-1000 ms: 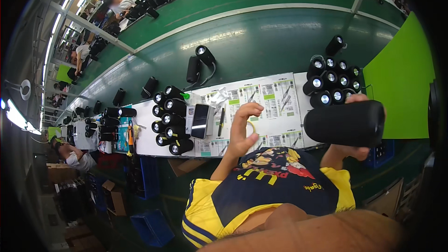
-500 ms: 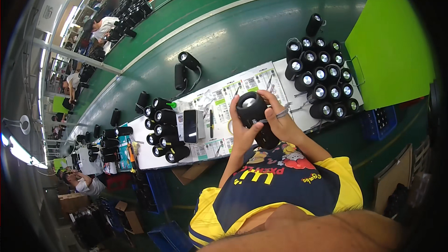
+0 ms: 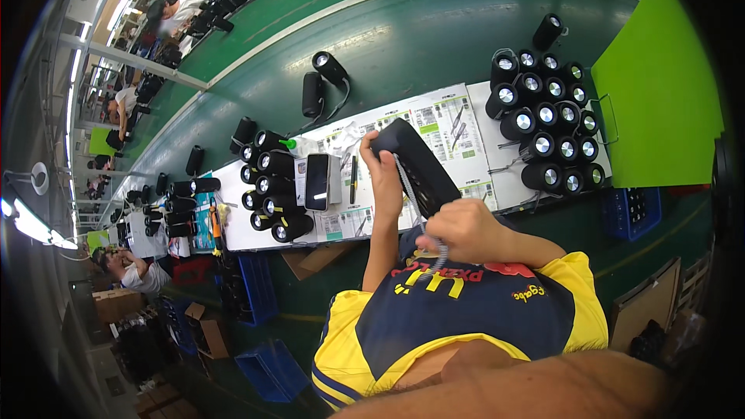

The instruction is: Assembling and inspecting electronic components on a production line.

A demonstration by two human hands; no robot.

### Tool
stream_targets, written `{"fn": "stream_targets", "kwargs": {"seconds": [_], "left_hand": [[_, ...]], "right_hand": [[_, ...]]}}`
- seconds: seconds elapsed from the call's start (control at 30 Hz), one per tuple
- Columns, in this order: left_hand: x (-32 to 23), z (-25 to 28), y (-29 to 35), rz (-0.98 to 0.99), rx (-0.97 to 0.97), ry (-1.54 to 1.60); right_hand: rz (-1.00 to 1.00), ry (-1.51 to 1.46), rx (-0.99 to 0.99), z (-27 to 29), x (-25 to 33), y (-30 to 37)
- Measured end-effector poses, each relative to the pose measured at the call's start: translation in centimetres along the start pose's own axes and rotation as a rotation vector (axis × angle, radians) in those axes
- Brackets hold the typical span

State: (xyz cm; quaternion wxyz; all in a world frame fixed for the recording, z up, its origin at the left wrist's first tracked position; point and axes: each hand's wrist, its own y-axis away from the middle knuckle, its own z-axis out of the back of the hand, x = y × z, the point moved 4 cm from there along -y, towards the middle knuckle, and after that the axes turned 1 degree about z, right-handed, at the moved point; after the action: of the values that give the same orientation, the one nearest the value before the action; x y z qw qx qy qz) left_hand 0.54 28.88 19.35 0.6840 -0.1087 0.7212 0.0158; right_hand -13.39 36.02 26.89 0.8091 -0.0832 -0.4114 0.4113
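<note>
Since the previous frame the black cylindrical speaker [image 3: 415, 167] has turned from end-on to lengthwise, and now lies tilted between the two hands, its upper end toward the workbench and its lower end toward the person's chest. The left hand [image 3: 382, 163] is closed around the upper end of the speaker, fingers wrapped over its far side. The right hand [image 3: 458, 229] is closed in a fist at the lower end, pinching a grey braided cord [image 3: 419, 213] that runs along the body of the speaker and hangs below the fist over the yellow and navy shirt [image 3: 466, 302]. The speaker is held above the near edge of the white workbench [image 3: 233, 233], which is covered with printed instruction sheets [image 3: 442, 120]. Just left of the hands lie a dark pen-like tool [image 3: 353, 180] and a flat black device with a glossy face [image 3: 317, 181]. Farther left, a cluster of black speakers [image 3: 272, 186] lies on its sides; to the right, a second cluster [image 3: 547, 120] stands upright with silver end caps showing, beside a bright green panel [image 3: 660, 93]. Two more speakers [image 3: 320, 81] rest on the green floor [image 3: 434, 23] beyond the bench. Blue crates [image 3: 268, 372] stand below the bench, and other people [image 3: 124, 268] work at stations along the left margin.
</note>
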Motion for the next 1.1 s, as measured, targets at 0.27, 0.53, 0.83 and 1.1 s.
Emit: {"fn": "stream_targets", "kwargs": {"seconds": [0.27, 0.53, 0.83, 1.1], "left_hand": [[-0.4, 1.6, -0.6, 0.045, -0.108, 0.22], [-1.8, -0.9, -0.1, 0.142, -0.005, 0.298], [-1.5, -1.0, 0.3, 0.153, 0.048, 0.342], [1.4, 0.6, 0.4, 0.23, 0.016, 0.76]], "right_hand": [[-0.386, -0.318, -0.051, 0.7, -3.5, 1.4], [-0.682, -1.194, -0.115, -3.2, -7.7, 2.7], [-0.737, -1.494, -0.14, -3.3, -7.5, 2.9], [-0.367, -0.242, -0.238, -1.5, -6.7, 2.3]]}}
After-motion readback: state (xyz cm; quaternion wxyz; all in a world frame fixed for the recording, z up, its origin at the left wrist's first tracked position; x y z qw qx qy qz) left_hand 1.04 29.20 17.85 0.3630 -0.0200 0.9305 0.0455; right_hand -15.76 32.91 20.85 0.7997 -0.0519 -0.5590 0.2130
